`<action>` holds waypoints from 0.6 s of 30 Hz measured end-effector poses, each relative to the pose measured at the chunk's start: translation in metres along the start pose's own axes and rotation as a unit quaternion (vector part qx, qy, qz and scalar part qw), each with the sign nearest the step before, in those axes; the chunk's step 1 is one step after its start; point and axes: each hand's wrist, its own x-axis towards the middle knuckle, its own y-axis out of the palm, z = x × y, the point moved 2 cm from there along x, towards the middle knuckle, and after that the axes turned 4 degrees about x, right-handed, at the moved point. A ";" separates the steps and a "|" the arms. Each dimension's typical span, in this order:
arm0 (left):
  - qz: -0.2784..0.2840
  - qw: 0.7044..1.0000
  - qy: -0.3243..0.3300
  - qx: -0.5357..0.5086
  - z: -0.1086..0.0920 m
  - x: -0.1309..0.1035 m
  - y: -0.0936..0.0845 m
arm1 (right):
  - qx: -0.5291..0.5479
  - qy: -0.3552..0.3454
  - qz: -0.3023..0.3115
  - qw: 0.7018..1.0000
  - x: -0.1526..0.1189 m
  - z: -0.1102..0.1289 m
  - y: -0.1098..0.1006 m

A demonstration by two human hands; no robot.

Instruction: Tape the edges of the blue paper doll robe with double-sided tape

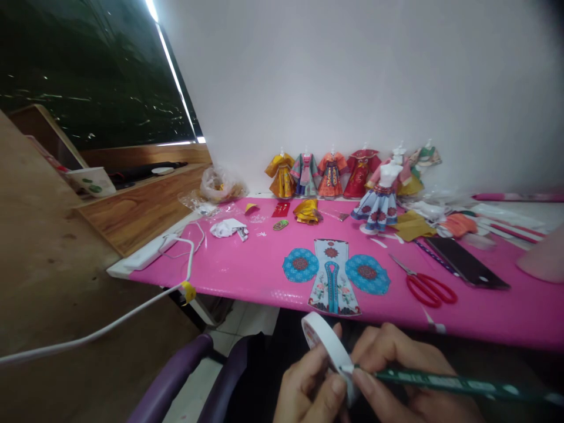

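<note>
A roll of white tape (332, 343) is in my left hand (308, 385), its fingers wrapped round the ring at the bottom centre. My right hand (405, 370) pinches a dark green pencil (449, 382), whose tip is at the tape's edge. The two hands are close together, in front of the table edge. Beyond them on the pink table (247, 264) lies a patterned white dress piece (332, 276), with a blue round piece (300, 265) on its left and another (368, 274) on its right. Red-handled scissors (429, 288) rest partly open farther right.
Several small dressed figures stand along the wall, one in a blue-and-white skirt (376, 205) nearer. A dark phone (467, 262) lies at the right, a power strip (154, 249) at the left. A white cable (110, 320) crosses the left side above a purple armrest (171, 382).
</note>
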 end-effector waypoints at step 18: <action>0.007 1.000 -0.024 0.010 -0.004 -0.003 -0.004 | -0.025 0.009 -0.029 0.999 0.000 0.005 -0.003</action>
